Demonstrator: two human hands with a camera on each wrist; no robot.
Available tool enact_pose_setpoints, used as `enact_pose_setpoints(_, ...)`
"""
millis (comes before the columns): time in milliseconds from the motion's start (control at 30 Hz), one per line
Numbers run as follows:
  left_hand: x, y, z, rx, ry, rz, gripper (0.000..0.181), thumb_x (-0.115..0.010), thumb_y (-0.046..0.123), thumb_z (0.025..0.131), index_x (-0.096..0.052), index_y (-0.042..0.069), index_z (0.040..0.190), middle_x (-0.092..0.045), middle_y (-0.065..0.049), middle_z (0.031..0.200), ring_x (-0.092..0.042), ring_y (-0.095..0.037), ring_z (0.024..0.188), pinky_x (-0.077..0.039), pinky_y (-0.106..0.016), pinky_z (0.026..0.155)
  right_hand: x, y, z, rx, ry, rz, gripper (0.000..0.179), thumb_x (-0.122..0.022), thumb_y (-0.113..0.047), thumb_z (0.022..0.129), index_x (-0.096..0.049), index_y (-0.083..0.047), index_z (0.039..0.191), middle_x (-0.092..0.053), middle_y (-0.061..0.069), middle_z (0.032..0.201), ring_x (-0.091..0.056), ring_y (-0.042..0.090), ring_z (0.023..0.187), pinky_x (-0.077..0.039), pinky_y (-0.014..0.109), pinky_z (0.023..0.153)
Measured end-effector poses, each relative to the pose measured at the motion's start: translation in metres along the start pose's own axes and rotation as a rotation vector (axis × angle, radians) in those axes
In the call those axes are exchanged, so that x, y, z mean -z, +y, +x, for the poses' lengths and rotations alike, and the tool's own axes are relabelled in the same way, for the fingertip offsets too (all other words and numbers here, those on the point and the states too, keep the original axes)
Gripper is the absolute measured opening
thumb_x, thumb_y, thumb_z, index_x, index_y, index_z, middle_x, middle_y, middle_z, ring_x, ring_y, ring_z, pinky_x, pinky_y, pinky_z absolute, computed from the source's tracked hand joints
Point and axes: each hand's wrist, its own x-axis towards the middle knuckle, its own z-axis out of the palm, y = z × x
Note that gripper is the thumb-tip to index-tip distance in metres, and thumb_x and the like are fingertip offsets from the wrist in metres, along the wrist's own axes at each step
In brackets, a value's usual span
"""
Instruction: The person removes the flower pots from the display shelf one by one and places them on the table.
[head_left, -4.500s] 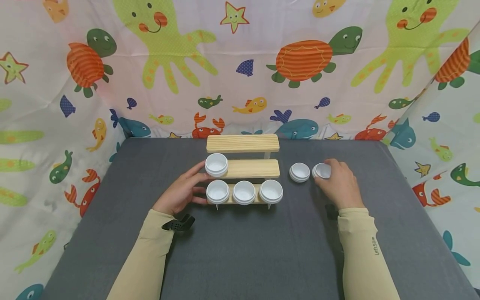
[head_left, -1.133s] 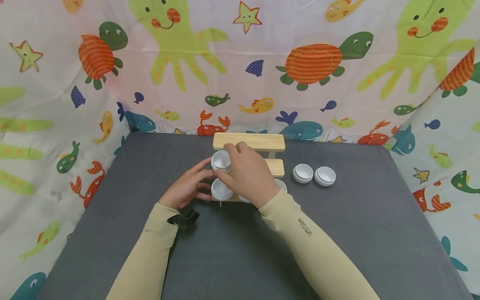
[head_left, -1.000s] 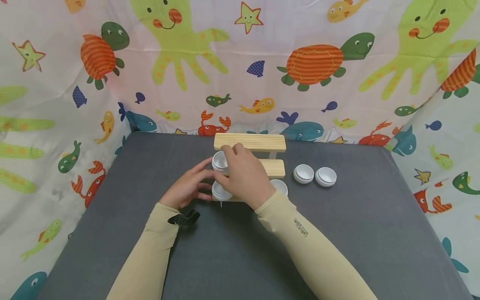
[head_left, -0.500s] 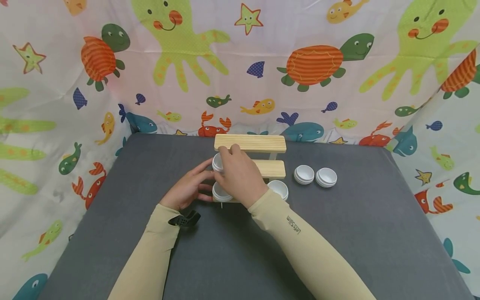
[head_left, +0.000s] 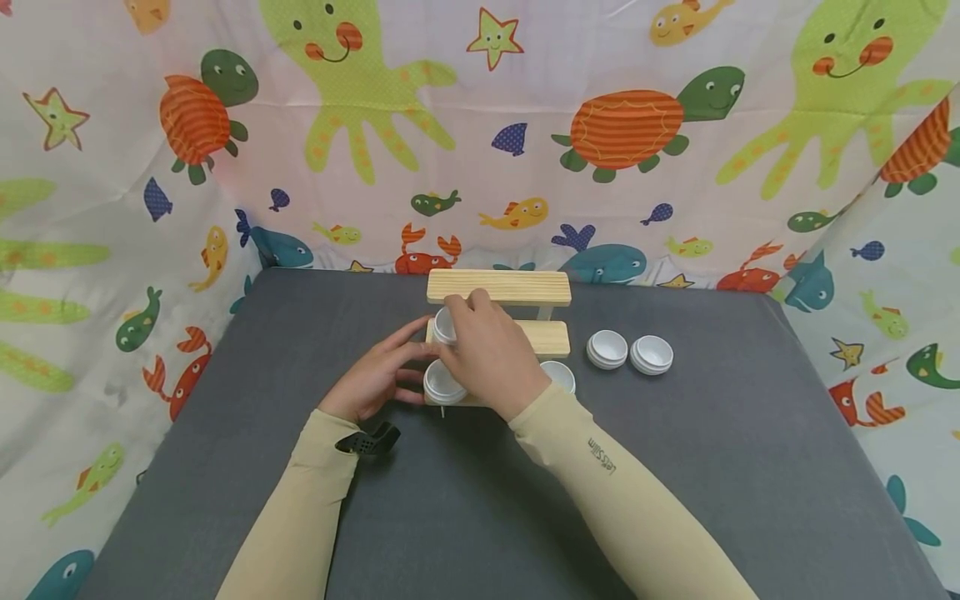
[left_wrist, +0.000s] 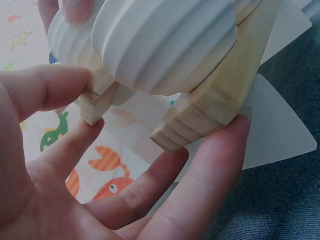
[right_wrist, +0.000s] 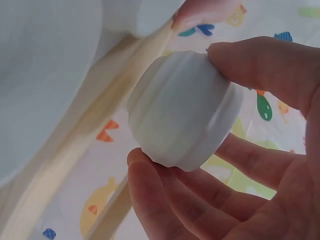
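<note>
Gripping a white cup (right_wrist: 182, 110) at the left of the rack (head_left: 498, 287)

I have the right hand (head_left: 497, 354) curled partway closed, thumb on one side of the ribbed white cup and fingers on the other, at the left end of the rack's middle shelf (head_left: 551, 338). My left hand (head_left: 371, 375) is at the rack's left side, fingers spread apart and fairly straight, some tips touching the end of the bottom shelf (left_wrist: 195, 120). Along the rack's front I make out a left cup (head_left: 444, 382) and a partly blocked right cup (head_left: 558, 375). Right of the rack, an inner cup (head_left: 607, 349) and an outer cup (head_left: 651, 355) stand just beside each other. Grey cloth (head_left: 465, 508) lies under the rack; a sea-animal curtain (head_left: 465, 167) hangs behind it.
</note>
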Motion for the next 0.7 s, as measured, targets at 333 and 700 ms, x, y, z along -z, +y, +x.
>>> enact_pose_setpoints(333, 0.001, -0.002, 0.002, 0.003, -0.005, -0.008, 0.064, -0.059, 0.043, 0.109, -0.033, 0.046, 0.168, -0.052, -0.017, 0.158, -0.072, -0.04, 0.119, -0.066, -0.05, 0.082, 0.015, 0.018, -0.012, -0.052, 0.022, 0.004, 0.059, -0.08, -0.027, 0.097, -0.061, -0.003, 0.147, -0.066, 0.018, 0.123, -0.072, 0.028, 0.096, -0.065, 0.043, 0.082)
enact_pose_setpoints(700, 0.0, -0.001, 0.003, 0.011, 0.012, 0.0, 0.066, -0.062, 0.045, 0.108, -0.034, 0.047, 0.167, -0.054, -0.017, 0.16, -0.071, -0.042, 0.121, -0.066, -0.051, 0.083, 0.029, 0.046, -0.029, -0.137, 0.05, 0.03, 0.065, -0.083, -0.031, 0.095, -0.059, -0.004, 0.149, -0.064, 0.02, 0.127, -0.07, 0.032, 0.09, -0.063, 0.048, 0.08)
